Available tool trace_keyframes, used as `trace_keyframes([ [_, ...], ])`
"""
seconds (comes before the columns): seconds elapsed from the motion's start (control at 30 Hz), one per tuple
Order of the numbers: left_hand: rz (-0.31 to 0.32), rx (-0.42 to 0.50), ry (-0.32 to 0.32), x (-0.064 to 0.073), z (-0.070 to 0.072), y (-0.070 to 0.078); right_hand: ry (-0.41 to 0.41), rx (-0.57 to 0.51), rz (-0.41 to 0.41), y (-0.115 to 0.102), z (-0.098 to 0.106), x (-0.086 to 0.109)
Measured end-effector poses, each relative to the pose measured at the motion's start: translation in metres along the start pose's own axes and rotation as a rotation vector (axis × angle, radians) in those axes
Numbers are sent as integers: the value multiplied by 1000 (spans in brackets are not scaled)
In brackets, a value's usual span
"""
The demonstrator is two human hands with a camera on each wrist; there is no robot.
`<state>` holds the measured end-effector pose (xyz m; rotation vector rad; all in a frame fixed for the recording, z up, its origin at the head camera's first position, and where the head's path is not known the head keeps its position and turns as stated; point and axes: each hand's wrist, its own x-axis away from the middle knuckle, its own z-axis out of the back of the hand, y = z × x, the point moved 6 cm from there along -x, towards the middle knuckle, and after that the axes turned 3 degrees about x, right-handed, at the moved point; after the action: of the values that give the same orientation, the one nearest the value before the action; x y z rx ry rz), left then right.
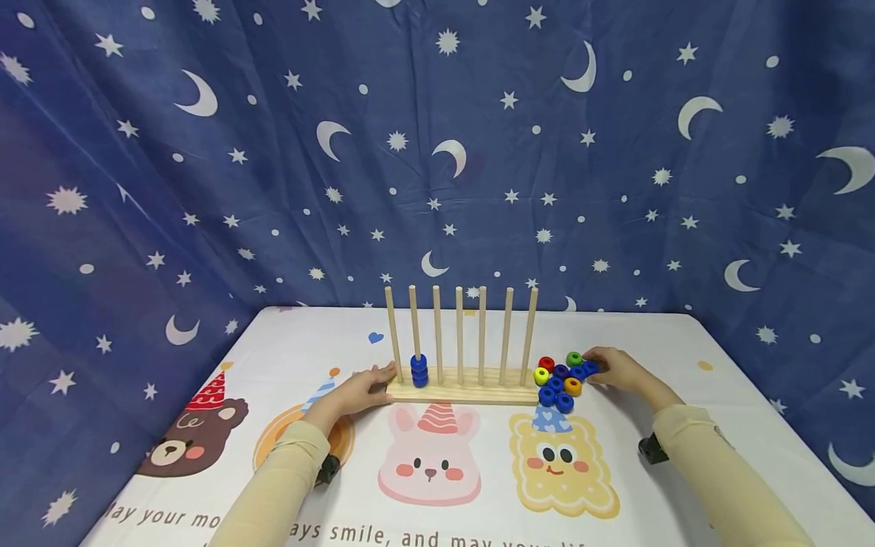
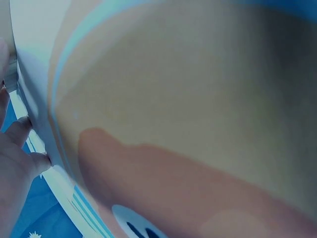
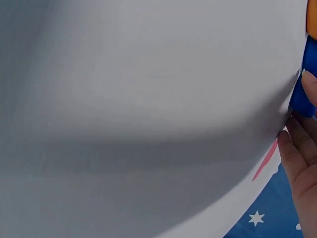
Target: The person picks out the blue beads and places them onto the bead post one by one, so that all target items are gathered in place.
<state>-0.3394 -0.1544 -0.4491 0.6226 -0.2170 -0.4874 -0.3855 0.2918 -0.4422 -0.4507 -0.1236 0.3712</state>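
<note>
A wooden peg stand (image 1: 472,395) with several upright pegs sits on the table. Blue beads (image 1: 419,372) are stacked on its second peg from the left. My left hand (image 1: 358,391) holds the left end of the stand's base, thumb at the front and fingers towards the back. By the base's right end lies a cluster of loose beads, among them a red bead (image 1: 546,364), a green bead (image 1: 574,358), a yellow bead (image 1: 541,376) and an orange bead (image 1: 573,387). At the cluster's right edge my right hand (image 1: 618,370) pinches a blue bead (image 3: 303,96) between thumb and fingers.
White cloth printed with cartoon animals and lettering covers the table (image 1: 478,448). A blue curtain (image 1: 437,152) with moons and stars hangs behind and at the sides. Small black wrist devices (image 1: 652,449) sit under both forearms.
</note>
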Motion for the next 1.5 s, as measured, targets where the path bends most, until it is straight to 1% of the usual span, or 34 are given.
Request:
trace_keyframes([
  [0.13,-6,14,-1,-1,-2,0,17,15,-42,4,1,1],
  [0.23,-7,8,0,-1,-3,0,24,-9,-62,5,2,2],
  [0.43,-14,5,8,0,-2,1,41,-2,-49,1,3,5],
  [0.53,-7,7,1,-1,-2,1,56,15,-37,-1,3,6],
  [0.7,11,7,3,-1,-4,-3,81,9,-43,-2,6,9],
  [0.77,3,6,6,-1,-4,-2,97,2,-43,-3,7,10],
  [0.93,-12,0,0,0,-4,-1,146,-14,-16,-5,9,10],
  [1.07,-2,-8,-5,0,-2,-1,184,-37,4,-9,11,10],
  [1.3,-1,-7,-9,1,1,1,237,-74,0,-19,15,13],
  [1.5,-5,-4,-4,1,0,0,295,-86,38,-27,19,19],
])
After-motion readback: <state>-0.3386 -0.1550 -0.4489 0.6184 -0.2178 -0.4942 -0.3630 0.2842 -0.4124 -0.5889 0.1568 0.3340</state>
